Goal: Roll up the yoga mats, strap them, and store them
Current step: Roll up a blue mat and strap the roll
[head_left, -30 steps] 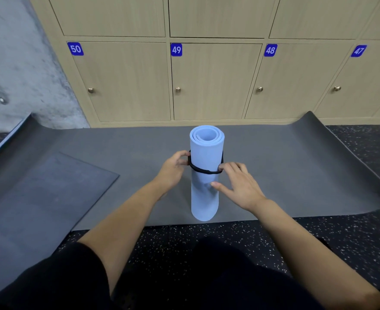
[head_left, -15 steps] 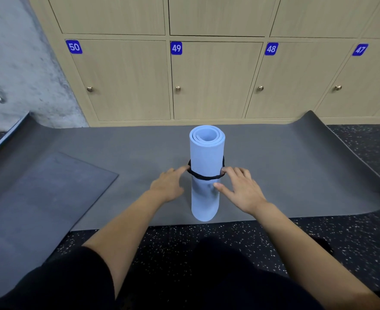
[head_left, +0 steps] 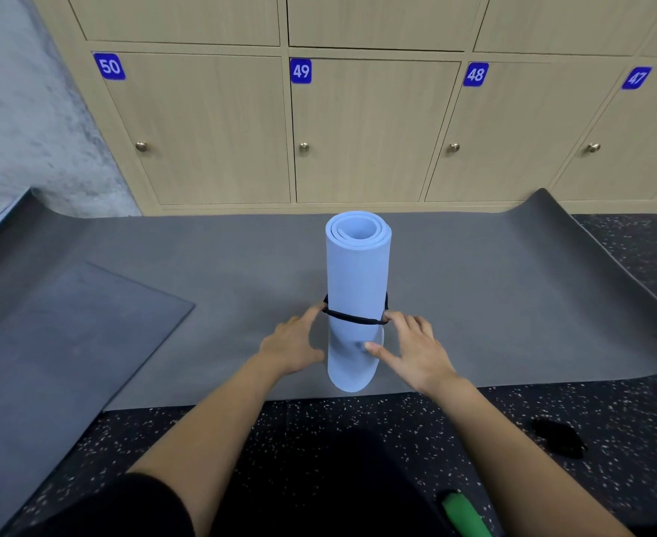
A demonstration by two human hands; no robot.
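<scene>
Lockers [head_left: 373, 129] in pale wood-look laminate run along the back, numbered 50 down to 47, little round metal knobs, next to a rough concrete wall [head_left: 21, 110]; floor [head_left: 357, 420] is black speckled rubber

Progress, as far as I can judge: the blue mat [head_left: 357, 273] is rolled into a neat tube and stands upright on end on the grey mat [head_left: 493, 304], close to its near edge; smooth matte foam, spiral layers showing at the top; a thin black strap [head_left: 352, 317] loops around it below the middle, sitting a bit slanted, so strapping looks nearly done but not settled

Left hand [head_left: 294, 348] and right hand [head_left: 416, 350] are both loose, fingers mostly straight, tips touching the strap on either side of the roll; right thumb presses the front of the tube; can't tell if any fingertip is tucked under the strap

Left to do: grey mat lies unrolled, wide and rubbery with both ends curling up; a flat dark mat [head_left: 67, 343] lies at the left, its corner over the grey one; nothing is stored, locker doors all closed

Some black lump [head_left: 557, 437] on the floor at the right, maybe another strap, too dark to say
</scene>
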